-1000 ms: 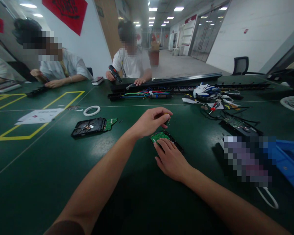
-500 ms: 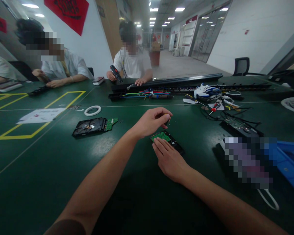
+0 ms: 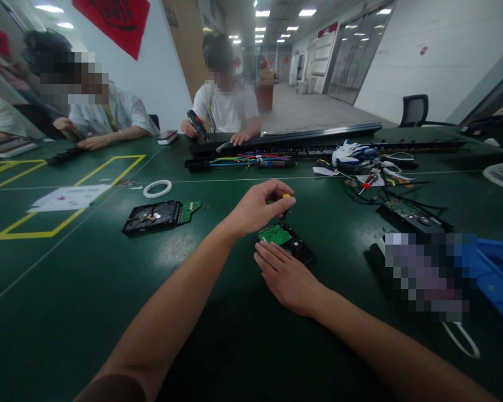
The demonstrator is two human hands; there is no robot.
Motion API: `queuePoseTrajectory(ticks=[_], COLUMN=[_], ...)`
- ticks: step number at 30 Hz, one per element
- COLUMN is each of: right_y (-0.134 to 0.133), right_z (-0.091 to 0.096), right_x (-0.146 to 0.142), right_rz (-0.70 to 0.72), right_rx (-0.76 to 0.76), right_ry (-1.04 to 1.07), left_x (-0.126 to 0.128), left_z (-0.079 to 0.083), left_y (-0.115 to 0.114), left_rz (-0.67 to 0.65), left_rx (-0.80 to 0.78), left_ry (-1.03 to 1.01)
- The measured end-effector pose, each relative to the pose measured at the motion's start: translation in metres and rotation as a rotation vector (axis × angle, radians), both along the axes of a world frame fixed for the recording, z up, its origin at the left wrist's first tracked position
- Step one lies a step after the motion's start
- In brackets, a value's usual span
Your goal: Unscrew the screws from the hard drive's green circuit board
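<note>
A small black hard drive (image 3: 295, 249) with a green circuit board (image 3: 275, 234) on top lies on the dark green table in front of me. My left hand (image 3: 257, 207) hovers just above and behind it, fingers pinched round a small tool with a yellow tip (image 3: 285, 196). My right hand (image 3: 285, 274) rests flat on the table at the drive's near edge, fingers stretched out and touching its side.
A second opened hard drive (image 3: 157, 216) with a green board lies to the left, near a white tape ring (image 3: 157, 188) and a paper sheet (image 3: 67, 198). Coloured cables (image 3: 251, 162), gloves (image 3: 352, 153) and screwdrivers lie farther back. A blue bin (image 3: 501, 276) stands right. Two people work across the table.
My right hand slid back off the green board towards me, leaving the board uncovered. My left hand rose slightly, and the yellow tip now shows between its fingers.
</note>
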State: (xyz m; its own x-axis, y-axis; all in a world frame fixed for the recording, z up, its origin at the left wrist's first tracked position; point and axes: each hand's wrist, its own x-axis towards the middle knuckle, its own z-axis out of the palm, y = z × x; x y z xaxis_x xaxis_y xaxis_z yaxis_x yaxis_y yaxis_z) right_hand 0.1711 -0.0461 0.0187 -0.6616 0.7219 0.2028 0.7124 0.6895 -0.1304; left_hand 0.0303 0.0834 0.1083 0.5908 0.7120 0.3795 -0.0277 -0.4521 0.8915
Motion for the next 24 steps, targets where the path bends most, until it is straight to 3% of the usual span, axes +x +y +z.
queuePoseTrajectory(ticks=[5, 11, 15, 20, 24], right_y=[0.000, 0.000, 0.006, 0.023, 0.035], right_z=[0.001, 0.006, 0.009, 0.006, 0.000], right_x=[0.002, 0.003, 0.014, 0.048, 0.068], right_rz=[0.016, 0.023, -0.185, -0.507, -0.550], right_rx=[0.013, 0.134, 0.166, 0.166, 0.155], right_ry=[0.031, 0.161, 0.318, 0.528, 0.600], left_x=[0.000, 0.001, 0.001, 0.001, 0.001], left_z=[0.002, 0.004, 0.003, 0.001, 0.000], left_y=[-0.001, -0.002, -0.002, -0.001, 0.001], left_rz=[0.010, 0.085, 0.075, 0.059, 0.043], left_rx=[0.053, 0.074, 0.035, 0.012, 0.024], left_ry=[0.017, 0.066, 0.057, 0.039, 0.017])
